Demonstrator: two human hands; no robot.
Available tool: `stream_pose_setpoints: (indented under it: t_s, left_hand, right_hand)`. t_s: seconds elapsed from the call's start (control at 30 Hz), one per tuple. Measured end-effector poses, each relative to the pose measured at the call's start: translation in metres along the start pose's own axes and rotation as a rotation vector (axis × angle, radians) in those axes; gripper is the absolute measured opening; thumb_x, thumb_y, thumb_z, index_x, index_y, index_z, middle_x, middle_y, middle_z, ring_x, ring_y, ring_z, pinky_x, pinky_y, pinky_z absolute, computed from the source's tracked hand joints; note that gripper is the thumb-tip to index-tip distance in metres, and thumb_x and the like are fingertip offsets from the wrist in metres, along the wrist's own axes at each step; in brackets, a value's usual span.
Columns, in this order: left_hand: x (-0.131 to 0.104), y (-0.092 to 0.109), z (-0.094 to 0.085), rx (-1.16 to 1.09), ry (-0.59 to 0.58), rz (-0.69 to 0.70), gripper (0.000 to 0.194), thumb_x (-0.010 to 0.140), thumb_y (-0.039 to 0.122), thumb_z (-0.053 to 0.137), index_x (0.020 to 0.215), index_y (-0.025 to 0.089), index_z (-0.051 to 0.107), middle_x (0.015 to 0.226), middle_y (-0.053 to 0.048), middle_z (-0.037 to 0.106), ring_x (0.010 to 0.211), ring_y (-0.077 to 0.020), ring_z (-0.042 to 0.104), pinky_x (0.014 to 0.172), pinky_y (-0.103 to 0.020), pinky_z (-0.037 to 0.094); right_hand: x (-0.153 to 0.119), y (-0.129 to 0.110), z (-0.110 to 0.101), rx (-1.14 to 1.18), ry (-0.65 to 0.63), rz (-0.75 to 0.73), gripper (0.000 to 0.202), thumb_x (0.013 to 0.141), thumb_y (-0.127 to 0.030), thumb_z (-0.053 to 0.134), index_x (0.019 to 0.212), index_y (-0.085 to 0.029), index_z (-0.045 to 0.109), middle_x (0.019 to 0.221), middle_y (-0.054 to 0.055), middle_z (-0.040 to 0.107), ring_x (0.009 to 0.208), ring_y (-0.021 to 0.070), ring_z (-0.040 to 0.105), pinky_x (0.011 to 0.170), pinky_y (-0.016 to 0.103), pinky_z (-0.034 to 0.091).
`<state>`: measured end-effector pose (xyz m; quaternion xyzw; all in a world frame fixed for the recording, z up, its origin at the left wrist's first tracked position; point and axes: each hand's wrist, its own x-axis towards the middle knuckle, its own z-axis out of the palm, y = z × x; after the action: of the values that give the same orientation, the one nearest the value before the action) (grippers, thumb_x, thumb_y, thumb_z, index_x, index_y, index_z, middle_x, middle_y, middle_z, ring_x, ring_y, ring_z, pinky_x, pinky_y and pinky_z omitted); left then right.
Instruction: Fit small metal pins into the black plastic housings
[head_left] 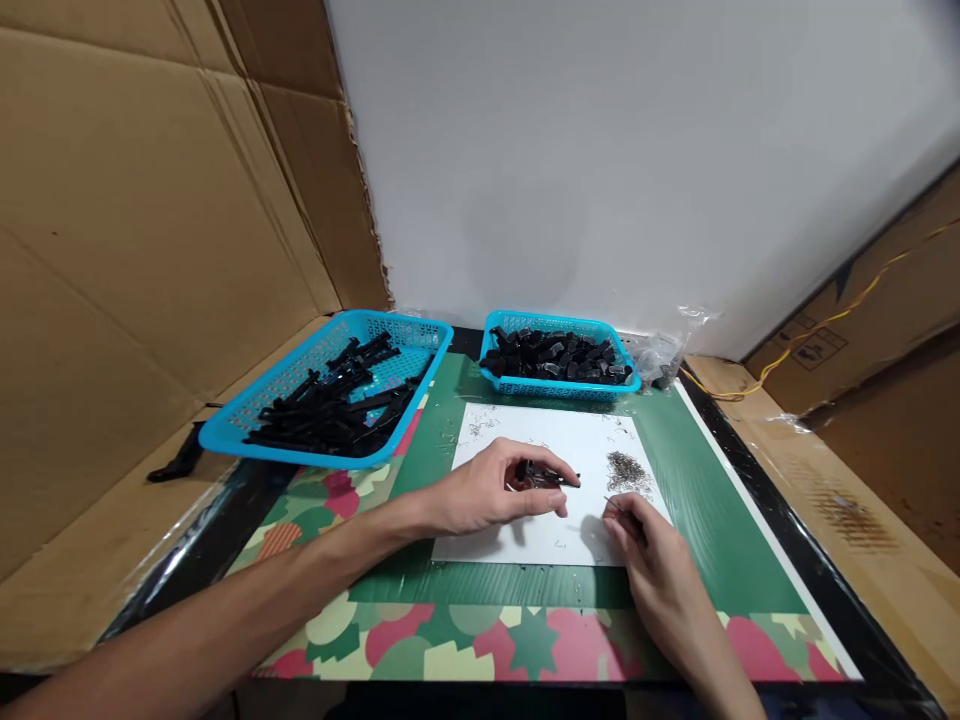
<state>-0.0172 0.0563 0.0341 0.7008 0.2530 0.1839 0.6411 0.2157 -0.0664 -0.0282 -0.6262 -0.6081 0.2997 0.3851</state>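
My left hand (517,488) is closed around a small black plastic part (541,474), held over a white sheet (480,545). Its fingers cover much of the part, so its full shape is hidden. To the right, my right hand (645,530) pinches a thin metal pin (610,500) between thumb and fingertip. A pile of small metal pins (627,472) lies on the sheet just beyond my right hand. More loose pins are scattered near the sheet's far left and far right corners, with a few close to its near edge.
A blue basket (225,450) of long black parts stands at the left. Another blue basket (559,388), full of short black pieces, sits at the back beside a clear plastic bag (664,352). Cardboard (150,200) rises on the left; a yellow cord (814,330) runs along the right.
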Motion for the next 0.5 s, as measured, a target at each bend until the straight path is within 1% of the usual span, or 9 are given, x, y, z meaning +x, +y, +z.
stream_pose_setpoints:
  t_s: [0.07,0.1,0.17,0.23,0.3,0.4,0.5]
  left_hand:
    - [-0.002,-0.007,0.006,-0.172,-0.017,-0.055,0.041,0.098,0.048,0.072,0.125,0.017,0.075,0.103,-0.01,0.079,0.053,-0.006,0.049,0.047,-0.02,0.034]
    - [-0.004,-0.01,0.008,-0.252,-0.021,-0.078,0.042,0.1,0.051,0.069,0.124,0.017,0.074,0.106,-0.01,0.078,0.049,-0.0042,0.044,0.043,-0.02,0.029]
    - [-0.007,-0.018,0.014,-0.335,-0.015,-0.093,0.041,0.1,0.052,0.068,0.121,0.016,0.074,0.109,-0.011,0.076,0.048,-0.0031,0.041,0.041,-0.019,0.025]
    - [-0.011,-0.023,0.021,-0.312,-0.024,-0.083,0.038,0.101,0.049,0.069,0.117,0.015,0.076,0.109,-0.011,0.076,0.05,-0.0033,0.041,0.042,-0.019,0.028]
    - [-0.014,-0.026,0.027,-0.264,-0.032,-0.057,0.037,0.103,0.046,0.067,0.117,0.014,0.077,0.107,-0.011,0.076,0.052,-0.0041,0.043,0.046,-0.02,0.031]
    - [-0.017,-0.025,0.035,-0.223,-0.005,-0.007,0.036,0.104,0.046,0.065,0.116,0.014,0.077,0.095,-0.006,0.074,0.056,-0.0064,0.044,0.051,-0.021,0.033]
    - [-0.019,-0.023,0.038,-0.131,0.023,0.054,0.029,0.103,0.043,0.066,0.108,0.016,0.075,0.09,-0.003,0.069,0.071,-0.0111,0.052,0.063,-0.021,0.04]
  right_hand:
    - [-0.003,-0.009,0.002,0.047,0.085,-0.013,0.026,0.11,-0.042,0.049,0.096,-0.023,0.059,0.087,0.002,0.063,0.077,0.0188,0.056,0.07,0.027,0.044]
    - [-0.004,-0.013,0.003,0.063,0.143,-0.032,0.024,0.11,-0.041,0.05,0.097,-0.023,0.06,0.088,0.002,0.062,0.078,0.0185,0.056,0.07,0.027,0.044]
    - [-0.007,-0.02,0.008,0.079,0.261,-0.09,0.02,0.109,-0.037,0.053,0.097,-0.023,0.06,0.088,0.002,0.061,0.08,0.0183,0.057,0.072,0.027,0.044]
    - [-0.01,-0.024,0.015,0.082,0.338,-0.155,0.018,0.109,-0.033,0.054,0.096,-0.023,0.061,0.088,0.002,0.06,0.081,0.0186,0.057,0.073,0.027,0.044]
    - [-0.014,-0.028,0.023,0.078,0.345,-0.199,0.015,0.108,-0.028,0.055,0.096,-0.023,0.062,0.087,0.002,0.061,0.08,0.0186,0.057,0.072,0.028,0.043]
    - [-0.019,-0.031,0.034,0.071,0.336,-0.252,0.013,0.107,-0.021,0.056,0.098,-0.024,0.065,0.084,0.001,0.06,0.076,0.0181,0.055,0.069,0.029,0.042]
    - [-0.021,-0.032,0.043,0.055,0.373,-0.303,0.012,0.106,-0.019,0.058,0.1,-0.024,0.067,0.078,0.0,0.057,0.072,0.0182,0.051,0.066,0.03,0.039]
